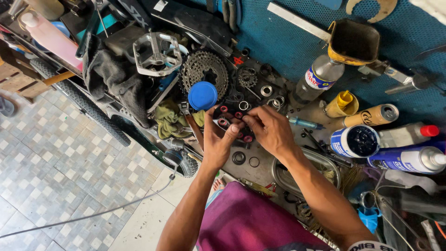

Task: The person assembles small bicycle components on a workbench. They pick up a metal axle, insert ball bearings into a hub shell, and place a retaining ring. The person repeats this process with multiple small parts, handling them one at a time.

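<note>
Both my hands meet over a cluttered workbench. My left hand and my right hand together grip a small black part with red rings, fingers pinching it from both sides. Part of it is hidden under my fingers. Just behind it lie a blue round lid and a toothed cassette sprocket. Loose metal rings and washers lie to the right of the sprocket.
A silver flat pedal and a dark rag lie at back left. Bottles, spray cans and an open grease tub stand at right. A bicycle tyre runs along the bench's left edge above a tiled floor.
</note>
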